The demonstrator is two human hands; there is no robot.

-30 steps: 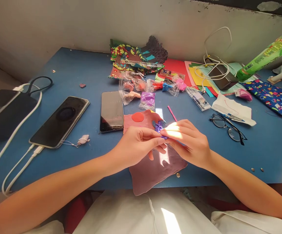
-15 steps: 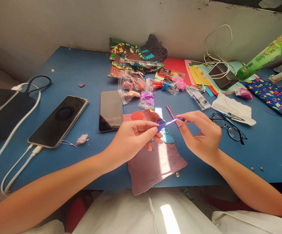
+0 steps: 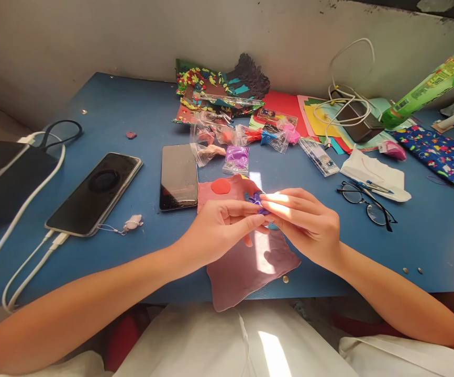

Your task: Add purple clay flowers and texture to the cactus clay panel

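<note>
A small lump of purple-blue modelling clay [image 3: 256, 199] is pinched between the fingertips of both hands. My left hand [image 3: 227, 225] grips it from the left, and my right hand [image 3: 307, 222] presses on it from the right, hiding part of it. Beneath them lies a thin sheet of mauve-brown clay [image 3: 236, 272], its lower corner reaching past the table edge. On its upper part is a flat red clay disc [image 3: 220, 186]. A blue patch on the sheet is mostly covered by my fingers.
Left of the sheet are a dark phone [image 3: 178, 178] and a larger cabled phone [image 3: 95, 196]. Behind are bagged clays [image 3: 236, 158] and a decorated clay piece [image 3: 203, 86]. Eyeglasses [image 3: 368, 204], a white paper [image 3: 384, 178] and a green wrapper [image 3: 431, 86] lie to the right.
The purple-blue clay was stretched into a strand between my hands; now it is bunched up. My right hand has moved left to meet my left hand. The pink stick is now out of sight.
</note>
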